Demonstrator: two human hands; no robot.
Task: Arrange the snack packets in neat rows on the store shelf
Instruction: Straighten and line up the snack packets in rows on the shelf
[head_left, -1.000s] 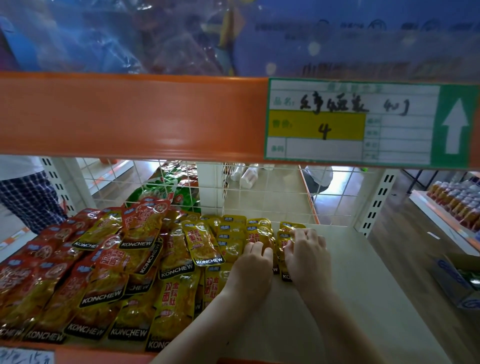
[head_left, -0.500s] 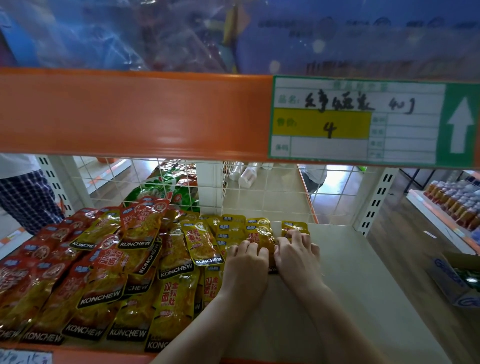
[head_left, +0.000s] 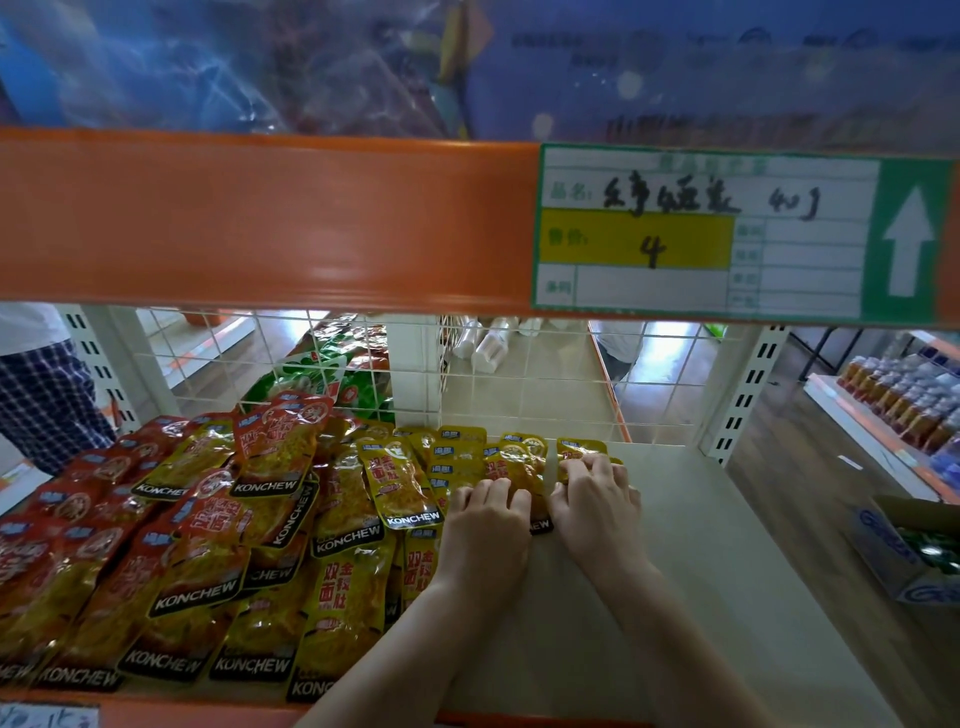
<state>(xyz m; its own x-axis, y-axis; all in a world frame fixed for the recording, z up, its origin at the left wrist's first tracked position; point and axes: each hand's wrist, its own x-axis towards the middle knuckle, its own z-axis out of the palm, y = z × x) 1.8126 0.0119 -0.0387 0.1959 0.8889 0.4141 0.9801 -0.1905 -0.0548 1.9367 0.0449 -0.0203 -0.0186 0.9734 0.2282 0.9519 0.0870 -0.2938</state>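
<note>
Beige shelf (head_left: 727, 571) under an orange beam (head_left: 260, 218) with a price tag (head_left: 701, 234), wire mesh (head_left: 519, 374) behind. Snack packets are spread over the shelf's left half: red packets (head_left: 93, 545) far left, yellow packets (head_left: 353, 597) beside them up to mid-shelf, many overlapped and skewed. Left hand (head_left: 485, 530) is laid flat, fingers straight, on the yellow pile's right edge; right hand (head_left: 597, 506) is seen with fingers bent on the rightmost small yellow packet (head_left: 579, 449) at the back, apparently pinching it, grip not fully shown. Step judged as squaring this end column: packets should be pressed flat, edges butted, labels kept facing out, slid rather than lifted. Counts: two hands; red roughly ten visible, yellow roughly fifteen, exact totals cannot be told because of overlap.
</note>
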